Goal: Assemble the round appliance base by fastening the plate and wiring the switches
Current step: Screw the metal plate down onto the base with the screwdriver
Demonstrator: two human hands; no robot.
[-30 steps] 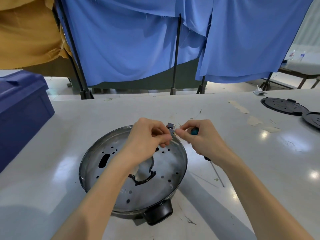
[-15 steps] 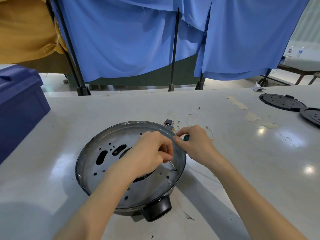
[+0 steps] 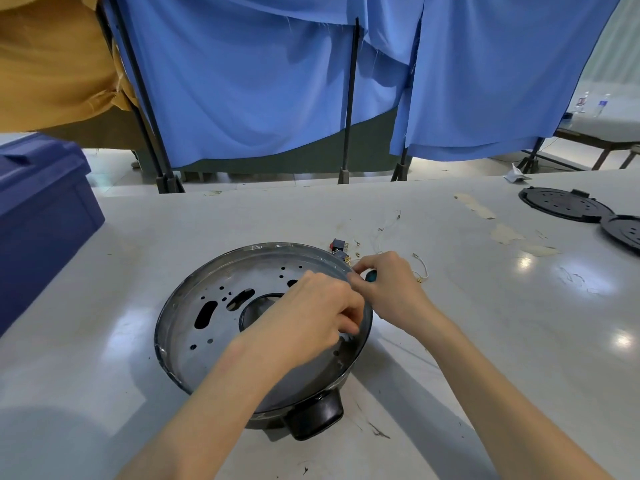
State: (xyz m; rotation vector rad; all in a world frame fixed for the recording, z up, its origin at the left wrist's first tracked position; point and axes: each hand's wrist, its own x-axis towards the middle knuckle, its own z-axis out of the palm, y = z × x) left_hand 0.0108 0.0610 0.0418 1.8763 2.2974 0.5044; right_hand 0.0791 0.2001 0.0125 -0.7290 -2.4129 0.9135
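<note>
A: Base location?
B: Round base (image 3: 160, 337) sits mid tabletop (image 3: 485, 323), black lug (image 3: 315, 419) on its near edge, perforated metal plate (image 3: 225, 355) lying inside it
A: Left hand?
B: Left hand (image 3: 311, 313) is over the right part of the plate, near the rim, fingers curled tight; cannot tell whether they pinch anything, tips hidden
A: Right?
B: Right hand (image 3: 391, 289) is just past the base's far-right rim, fingers wrapped round a teal handle (image 3: 370, 276); rest of that tool is hidden. The two hands nearly touch
A: Loose parts?
B: Two small switches (image 3: 337, 244), red and black, on the tabletop just beyond the rim; thin white wires (image 3: 420, 268) with brass ends beside the right hand
A: Anything else?
B: Two black round discs (image 3: 561, 204) far right, edges overlapping; blue crate (image 3: 45, 216) far left; blue curtains (image 3: 242, 81) behind the tabletop
</note>
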